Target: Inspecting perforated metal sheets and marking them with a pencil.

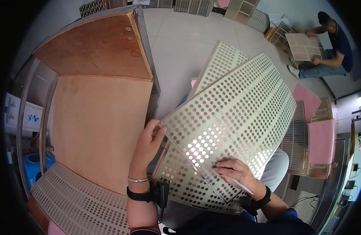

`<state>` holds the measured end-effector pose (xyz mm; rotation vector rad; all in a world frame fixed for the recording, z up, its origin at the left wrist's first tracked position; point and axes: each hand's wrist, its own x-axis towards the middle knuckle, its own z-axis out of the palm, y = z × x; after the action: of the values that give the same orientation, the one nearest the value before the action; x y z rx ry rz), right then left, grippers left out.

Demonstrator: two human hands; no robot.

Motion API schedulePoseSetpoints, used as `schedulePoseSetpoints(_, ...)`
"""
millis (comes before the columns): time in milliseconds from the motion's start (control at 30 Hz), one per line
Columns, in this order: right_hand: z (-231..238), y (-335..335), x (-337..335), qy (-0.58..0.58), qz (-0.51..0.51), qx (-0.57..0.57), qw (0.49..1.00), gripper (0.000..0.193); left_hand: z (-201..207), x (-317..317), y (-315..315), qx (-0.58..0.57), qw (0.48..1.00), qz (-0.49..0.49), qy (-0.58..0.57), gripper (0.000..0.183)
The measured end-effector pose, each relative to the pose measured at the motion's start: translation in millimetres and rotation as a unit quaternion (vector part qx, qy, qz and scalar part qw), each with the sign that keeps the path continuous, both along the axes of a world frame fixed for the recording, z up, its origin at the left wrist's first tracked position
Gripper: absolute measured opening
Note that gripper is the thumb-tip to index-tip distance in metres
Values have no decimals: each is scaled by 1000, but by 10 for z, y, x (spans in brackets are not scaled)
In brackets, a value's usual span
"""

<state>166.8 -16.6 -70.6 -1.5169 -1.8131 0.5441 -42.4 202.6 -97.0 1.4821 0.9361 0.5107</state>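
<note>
1. Pale floor tiles spread out beyond us, and at our left stands a wooden board with a flat plywood sheet below it.
2. Before us, a large pale panel slants over our lap, covered in rows of small flower-like spots; some gleam white, while others look dark or coppery.
3. Beneath it we see a second spotted panel jutting out at the far side, and a lower spotted panel showing at the near side.
4. Our left hand grips the large panel's left corner, thumb and fingers closed on the edge.
5. Our right hand rests near the panel's near edge, fingers bent and drawn together around a slim white tool; we cannot tell whether the fingertips also pinch something small.
6. Down at our left lies another perforated sheet, with a blue plastic stool near it.
7. To our right hangs a pink sheet over stacked panels; farther off, a seated co-worker holds a pinkish panel in both hands.
</note>
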Motion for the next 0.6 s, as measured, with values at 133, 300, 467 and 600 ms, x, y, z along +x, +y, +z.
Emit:
schedulePoseSetpoints(133,-1,12,9,-10,16,13,1000,36,-31,4,2,-1,1000,1,-10,13)
schedulePoseSetpoints(300,5,16,0,-6,16,6,1000,36,-85,-12,3,-7,1000,3,-20,13)
schedulePoseSetpoints(467,25,22,13,11,12,-17,1000,36,-106,-19,3,12,1000,7,-17,17)
schedulePoseSetpoints(600,-18,21,-7,-23,-16,6,1000,35,-42,1,-3,-4,1000,4,-2,13)
